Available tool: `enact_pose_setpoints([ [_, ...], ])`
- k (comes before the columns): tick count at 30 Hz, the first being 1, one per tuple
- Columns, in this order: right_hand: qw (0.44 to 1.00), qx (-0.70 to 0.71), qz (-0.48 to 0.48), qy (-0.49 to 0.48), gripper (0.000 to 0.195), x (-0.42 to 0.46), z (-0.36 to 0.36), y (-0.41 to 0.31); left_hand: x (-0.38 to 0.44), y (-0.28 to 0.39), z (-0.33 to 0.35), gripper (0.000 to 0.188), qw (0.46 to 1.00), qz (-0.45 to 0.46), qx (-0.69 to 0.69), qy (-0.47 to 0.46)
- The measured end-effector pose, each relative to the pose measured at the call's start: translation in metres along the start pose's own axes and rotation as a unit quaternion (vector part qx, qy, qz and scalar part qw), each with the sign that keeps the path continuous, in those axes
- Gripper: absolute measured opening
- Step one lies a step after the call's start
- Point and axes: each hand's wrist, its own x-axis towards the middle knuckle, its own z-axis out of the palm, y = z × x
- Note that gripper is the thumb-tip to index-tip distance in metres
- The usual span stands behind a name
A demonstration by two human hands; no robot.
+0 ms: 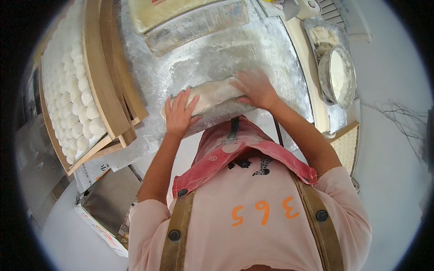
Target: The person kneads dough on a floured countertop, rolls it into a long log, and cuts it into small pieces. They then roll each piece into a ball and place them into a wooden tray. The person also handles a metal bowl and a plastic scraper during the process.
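Observation:
A thick, elongated piece of pale dough [213, 93] lies across the floured metal work surface [203, 61], near its front edge. My left hand [179, 113] grips the dough's left end, fingers spread over the top and thumb on the near side. At the right end, my right hand [256, 88] has its fingers and thumb on the dough; its back is blurred by motion. Part of each end is hidden under the hands.
Left stands a wooden tray [106, 67] with many round white dough balls [73, 111]. Behind the dough lies a flat, floury board [200, 28]. At right, a metal bowl [337, 76] of white powder sits by a tray of dough [323, 35]. An open carton [101, 210] stands lower left.

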Motion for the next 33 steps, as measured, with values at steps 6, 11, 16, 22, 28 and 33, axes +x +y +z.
enact_pose_setpoints([
  [6, 0.996, 0.028, -0.002, -0.085, 0.052, 0.058, -0.021, 0.045, 0.051, -0.048, -0.031, 0.081, 0.987, -0.006, -0.113, -0.113],
  [11, 1.0, -0.009, -0.001, 0.027, 0.047, 0.037, -0.055, 0.04, 0.041, -0.029, -0.066, 0.074, 0.997, -0.029, -0.032, -0.07],
  [16, 0.998, -0.002, 0.062, -0.005, 0.052, 0.021, -0.05, 0.007, 0.003, -0.002, -0.024, 0.089, 0.996, -0.08, 0.023, -0.029],
  [22, 0.997, 0.011, 0.029, 0.073, 0.067, 0.062, -0.018, -0.085, 0.032, 0.013, -0.033, 0.097, 0.994, -0.091, -0.036, -0.038],
  [28, 0.99, -0.009, -0.007, 0.139, 0.065, 0.091, 0.024, -0.078, 0.056, -0.017, -0.013, 0.089, 0.994, -0.085, -0.05, -0.038],
  [33, 0.996, 0.04, -0.039, 0.072, 0.062, 0.14, -0.006, -0.026, 0.077, -0.065, -0.022, 0.069, 0.995, -0.075, -0.039, -0.044],
])
